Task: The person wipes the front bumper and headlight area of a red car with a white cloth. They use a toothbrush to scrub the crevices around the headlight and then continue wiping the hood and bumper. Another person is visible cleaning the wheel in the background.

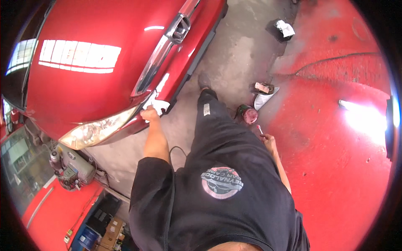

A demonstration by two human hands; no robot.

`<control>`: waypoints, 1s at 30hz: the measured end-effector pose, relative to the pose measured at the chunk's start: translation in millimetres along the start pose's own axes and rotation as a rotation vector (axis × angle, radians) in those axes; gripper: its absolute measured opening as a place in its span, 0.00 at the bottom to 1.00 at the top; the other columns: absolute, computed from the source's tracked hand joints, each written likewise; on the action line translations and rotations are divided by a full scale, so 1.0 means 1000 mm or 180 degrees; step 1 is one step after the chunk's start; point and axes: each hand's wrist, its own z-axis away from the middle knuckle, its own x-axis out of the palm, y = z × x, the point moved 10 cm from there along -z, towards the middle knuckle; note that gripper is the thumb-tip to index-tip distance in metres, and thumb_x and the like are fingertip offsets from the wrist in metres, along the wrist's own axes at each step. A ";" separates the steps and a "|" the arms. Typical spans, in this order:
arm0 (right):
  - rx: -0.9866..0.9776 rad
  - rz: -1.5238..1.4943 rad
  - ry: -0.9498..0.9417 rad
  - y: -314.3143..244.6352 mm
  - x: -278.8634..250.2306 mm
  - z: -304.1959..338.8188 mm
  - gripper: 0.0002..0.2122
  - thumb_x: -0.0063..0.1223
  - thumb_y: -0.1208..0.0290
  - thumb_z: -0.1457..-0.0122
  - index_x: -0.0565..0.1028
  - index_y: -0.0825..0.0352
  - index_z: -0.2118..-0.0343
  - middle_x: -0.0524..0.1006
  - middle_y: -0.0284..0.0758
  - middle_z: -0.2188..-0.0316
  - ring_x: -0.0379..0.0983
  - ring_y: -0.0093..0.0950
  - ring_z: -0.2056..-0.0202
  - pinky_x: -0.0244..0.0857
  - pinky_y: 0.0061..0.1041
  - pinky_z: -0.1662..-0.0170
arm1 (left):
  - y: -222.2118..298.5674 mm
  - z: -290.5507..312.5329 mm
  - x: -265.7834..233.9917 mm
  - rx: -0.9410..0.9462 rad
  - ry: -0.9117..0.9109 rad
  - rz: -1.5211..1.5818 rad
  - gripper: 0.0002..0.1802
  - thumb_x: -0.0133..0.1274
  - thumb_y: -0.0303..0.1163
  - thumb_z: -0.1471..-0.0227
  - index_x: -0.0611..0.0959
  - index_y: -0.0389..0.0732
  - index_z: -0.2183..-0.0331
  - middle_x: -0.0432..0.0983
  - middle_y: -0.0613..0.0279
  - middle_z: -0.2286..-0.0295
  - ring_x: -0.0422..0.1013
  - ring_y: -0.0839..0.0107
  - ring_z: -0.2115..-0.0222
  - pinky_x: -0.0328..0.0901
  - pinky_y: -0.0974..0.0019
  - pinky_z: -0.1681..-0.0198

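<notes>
My left hand point(150, 114) is closed on a white cloth point(159, 105) at the front corner of a red car point(104, 92). The cloth lies against the bumper, just beside the headlight point(90, 131). Down by my right side, my right hand point(269, 143) pinches a thin white stick with a red part point(260, 129); its exact kind is too small to make out. Just beyond that stick stands a round can point(250, 116) with a reddish top.
A dark container with a pale block point(263, 87) and a white sheet point(265, 99) lie near the red wall point(331, 142). Farther off is a black box with white crumpled material point(285, 28). An air compressor point(75, 163) stands at left, cardboard boxes point(111, 234) below it.
</notes>
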 end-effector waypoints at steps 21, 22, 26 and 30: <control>-0.0513 0.0197 0.0452 -0.015 -0.012 -0.032 0.16 0.51 0.72 0.48 0.81 0.69 0.58 0.82 0.47 0.69 0.79 0.31 0.71 0.71 0.30 0.65 | 0.238 0.096 0.018 0.3186 -0.2079 -0.1225 0.25 0.51 0.23 0.49 0.73 0.36 0.47 0.62 0.52 0.43 0.61 0.49 0.43 0.68 0.57 0.47; -0.0473 0.0151 0.0470 -0.016 -0.014 -0.031 0.15 0.50 0.72 0.48 0.81 0.69 0.58 0.82 0.46 0.69 0.79 0.31 0.71 0.71 0.30 0.65 | 0.210 0.095 0.033 0.3343 -0.2025 -0.1611 0.29 0.50 0.23 0.48 0.69 0.35 0.43 0.56 0.51 0.40 0.56 0.49 0.39 0.66 0.56 0.44; -0.0275 -0.0176 0.0505 -0.005 -0.025 -0.028 0.15 0.50 0.72 0.48 0.81 0.69 0.58 0.82 0.46 0.72 0.79 0.31 0.71 0.71 0.30 0.65 | 0.175 0.106 0.062 0.3234 -0.2409 -0.2586 0.40 0.48 0.28 0.45 0.52 0.32 0.34 0.32 0.47 0.32 0.37 0.46 0.32 0.53 0.50 0.34; -0.0416 0.0072 0.0599 -0.002 -0.023 -0.027 0.16 0.50 0.73 0.49 0.81 0.70 0.58 0.81 0.46 0.74 0.78 0.31 0.72 0.71 0.30 0.66 | 0.177 0.108 0.069 0.2883 -0.2600 -0.2668 0.41 0.46 0.27 0.45 0.50 0.30 0.34 0.28 0.41 0.33 0.36 0.42 0.32 0.50 0.49 0.33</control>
